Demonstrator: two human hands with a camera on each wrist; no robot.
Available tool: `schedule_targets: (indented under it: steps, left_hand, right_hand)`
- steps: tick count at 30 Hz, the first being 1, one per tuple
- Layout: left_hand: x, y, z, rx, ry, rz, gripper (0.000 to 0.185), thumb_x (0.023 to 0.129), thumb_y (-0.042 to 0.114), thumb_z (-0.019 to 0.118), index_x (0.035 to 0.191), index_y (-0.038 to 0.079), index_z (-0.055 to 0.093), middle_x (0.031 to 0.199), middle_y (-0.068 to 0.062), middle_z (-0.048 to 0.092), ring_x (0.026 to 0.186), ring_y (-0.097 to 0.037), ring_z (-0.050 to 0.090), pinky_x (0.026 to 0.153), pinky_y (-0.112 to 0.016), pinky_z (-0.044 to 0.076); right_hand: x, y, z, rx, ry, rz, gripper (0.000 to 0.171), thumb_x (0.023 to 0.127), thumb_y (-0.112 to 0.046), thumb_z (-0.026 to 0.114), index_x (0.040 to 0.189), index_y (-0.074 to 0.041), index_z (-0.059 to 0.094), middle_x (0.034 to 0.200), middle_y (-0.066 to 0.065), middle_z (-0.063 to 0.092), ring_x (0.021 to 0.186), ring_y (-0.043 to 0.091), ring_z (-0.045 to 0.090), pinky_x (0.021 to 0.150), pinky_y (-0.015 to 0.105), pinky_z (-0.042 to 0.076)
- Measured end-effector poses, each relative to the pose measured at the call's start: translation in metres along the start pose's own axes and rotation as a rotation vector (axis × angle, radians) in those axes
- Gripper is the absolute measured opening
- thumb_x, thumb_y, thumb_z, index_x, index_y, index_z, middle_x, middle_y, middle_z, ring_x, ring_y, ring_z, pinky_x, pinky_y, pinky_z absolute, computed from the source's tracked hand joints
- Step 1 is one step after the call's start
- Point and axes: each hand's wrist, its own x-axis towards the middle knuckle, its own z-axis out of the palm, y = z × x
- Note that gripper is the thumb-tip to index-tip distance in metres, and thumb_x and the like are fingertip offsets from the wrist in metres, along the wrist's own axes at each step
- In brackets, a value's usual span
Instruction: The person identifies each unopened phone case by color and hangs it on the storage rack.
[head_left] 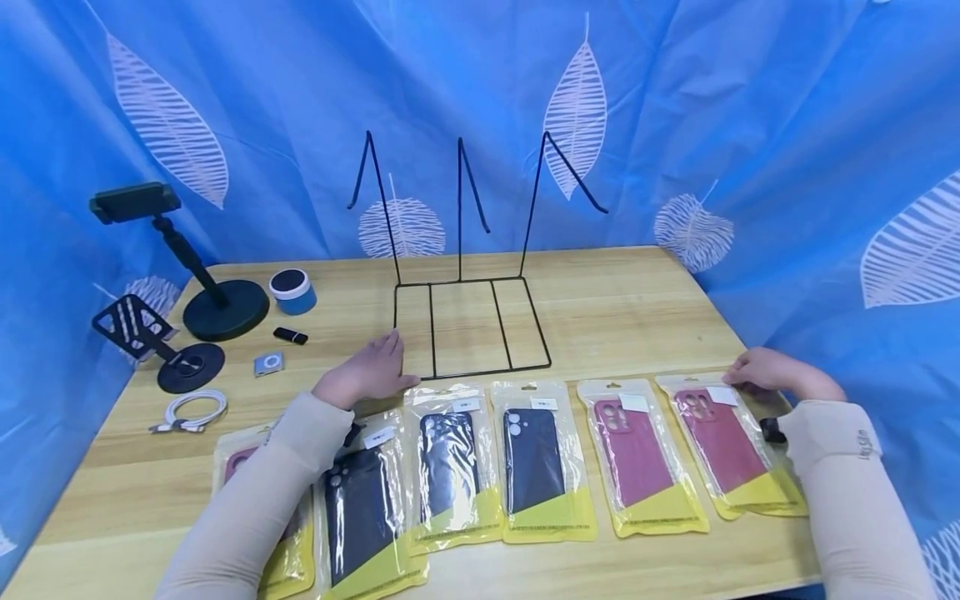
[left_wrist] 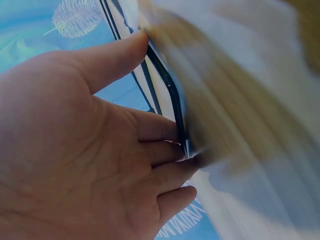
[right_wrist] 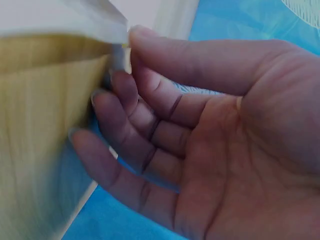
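My left hand (head_left: pixel 372 369) is at the front left corner of a black wire display rack (head_left: pixel 491 372), thumb apart from the other fingers. In the left wrist view, the fingers (left_wrist: pixel 167 172) extend beside the rack's black wire; whether they press on it is unclear. My right hand (head_left: pixel 772 372) pinches the upper right edge of the rightmost bagged phone case (head_left: pixel 718 437), dark pink in a clear and yellow pouch. Left of it lie another pink phone case (head_left: pixel 633 454) and black phone cases (head_left: pixel 534 458), all bagged. My left forearm partly covers a bagged pink case (head_left: pixel 296 542).
At the left stand a dark green phone stand (head_left: pixel 227 308), a black folding stand (head_left: pixel 191 367) and a blue-white round speaker (head_left: pixel 293 292). Near them lie a black stick (head_left: pixel 290 336), a small music player (head_left: pixel 268 363) and a coiled white cable (head_left: pixel 197 410). Blue curtains (head_left: pixel 480 83) surround the wooden table.
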Motion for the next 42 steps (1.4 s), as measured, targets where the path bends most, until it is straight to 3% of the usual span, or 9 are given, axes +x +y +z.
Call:
schedule_targets:
  steps: [5, 9, 15, 19, 24, 27, 32, 37, 42]
  left_hand:
    - [0.001, 0.000, 0.002, -0.019, -0.001, -0.002, 0.081, 0.105, 0.041, 0.044, 0.151, -0.016, 0.010, 0.161, -0.033, 0.000, 0.151, -0.046, 0.006, 0.125, -0.056, 0.012]
    - [0.001, 0.000, 0.002, -0.024, 0.002, -0.003, 0.080, 0.106, 0.040, 0.044, 0.151, -0.016, 0.011, 0.161, -0.033, 0.000, 0.151, -0.046, 0.005, 0.125, -0.056, 0.012]
    - [-0.001, -0.001, 0.003, -0.029, 0.005, -0.010, 0.079, 0.106, 0.039, 0.043, 0.152, -0.016, 0.010, 0.162, -0.033, 0.000, 0.151, -0.045, 0.005, 0.125, -0.056, 0.012]
    - [-0.001, -0.001, 0.003, -0.043, 0.006, -0.014, 0.079, 0.106, 0.040, 0.043, 0.152, -0.015, 0.009, 0.162, -0.032, -0.001, 0.151, -0.045, 0.004, 0.125, -0.055, 0.012]
    - [0.000, -0.002, 0.005, -0.049, 0.013, -0.013, 0.080, 0.106, 0.040, 0.044, 0.152, -0.015, 0.009, 0.162, -0.032, -0.002, 0.151, -0.045, 0.004, 0.125, -0.056, 0.012]
    - [0.001, -0.002, 0.006, -0.046, 0.013, -0.014, 0.081, 0.105, 0.040, 0.044, 0.152, -0.016, 0.009, 0.162, -0.032, -0.002, 0.151, -0.046, 0.004, 0.124, -0.056, 0.013]
    - [0.001, -0.003, 0.007, -0.052, 0.004, -0.022, 0.082, 0.105, 0.041, 0.044, 0.152, -0.015, 0.008, 0.162, -0.031, -0.003, 0.151, -0.046, 0.005, 0.125, -0.056, 0.013]
    - [0.001, -0.003, 0.007, -0.057, 0.011, -0.020, 0.081, 0.105, 0.040, 0.044, 0.152, -0.015, 0.009, 0.162, -0.031, -0.003, 0.151, -0.045, 0.004, 0.125, -0.055, 0.013]
    - [0.000, -0.002, 0.007, -0.049, 0.013, -0.016, 0.080, 0.105, 0.040, 0.044, 0.152, -0.015, 0.010, 0.162, -0.031, -0.002, 0.152, -0.044, 0.004, 0.125, -0.054, 0.013]
  right_hand:
    - [-0.009, -0.004, -0.006, 0.168, 0.027, -0.043, 0.024, 0.104, -0.016, 0.048, 0.096, 0.005, 0.056, 0.083, 0.006, 0.059, 0.069, 0.012, 0.056, 0.063, 0.032, 0.054]
    - [-0.020, -0.017, -0.013, 0.311, 0.137, -0.150, 0.021, 0.107, -0.011, 0.037, 0.107, 0.009, 0.044, 0.095, 0.009, 0.062, 0.079, 0.011, 0.066, 0.070, 0.033, 0.061]
    - [-0.043, -0.061, -0.029, 0.427, 0.429, -0.385, 0.008, 0.106, -0.009, 0.042, 0.106, -0.001, 0.045, 0.080, -0.009, 0.067, 0.071, 0.006, 0.065, 0.062, 0.023, 0.058]
    - [-0.051, -0.098, -0.034, 0.443, 0.592, -0.536, 0.005, 0.104, -0.005, 0.045, 0.104, -0.008, 0.050, 0.081, -0.013, 0.065, 0.071, 0.002, 0.063, 0.061, 0.018, 0.055]
    - [-0.052, -0.147, -0.035, 0.462, 0.776, -0.614, 0.005, 0.104, -0.009, 0.047, 0.105, -0.013, 0.050, 0.084, -0.017, 0.065, 0.072, 0.000, 0.061, 0.062, 0.013, 0.052]
    - [-0.052, -0.179, -0.036, 0.531, 0.871, -0.691, 0.005, 0.104, -0.011, 0.047, 0.106, -0.015, 0.049, 0.082, -0.014, 0.064, 0.071, 0.001, 0.060, 0.062, 0.012, 0.051]
    - [-0.047, -0.227, -0.037, 0.629, 0.948, -0.823, 0.002, 0.105, -0.014, 0.046, 0.106, -0.014, 0.047, 0.081, -0.004, 0.062, 0.075, 0.006, 0.062, 0.063, 0.013, 0.053]
    - [-0.039, -0.255, -0.039, 0.651, 1.005, -0.814, 0.005, 0.105, -0.017, 0.045, 0.106, -0.013, 0.044, 0.069, -0.001, 0.053, 0.063, 0.007, 0.055, 0.064, 0.015, 0.053]
    - [-0.027, -0.264, -0.041, 0.731, 1.024, -0.806, 0.002, 0.105, -0.016, 0.044, 0.103, -0.016, 0.043, 0.063, 0.002, 0.048, 0.063, 0.010, 0.056, 0.059, 0.017, 0.053]
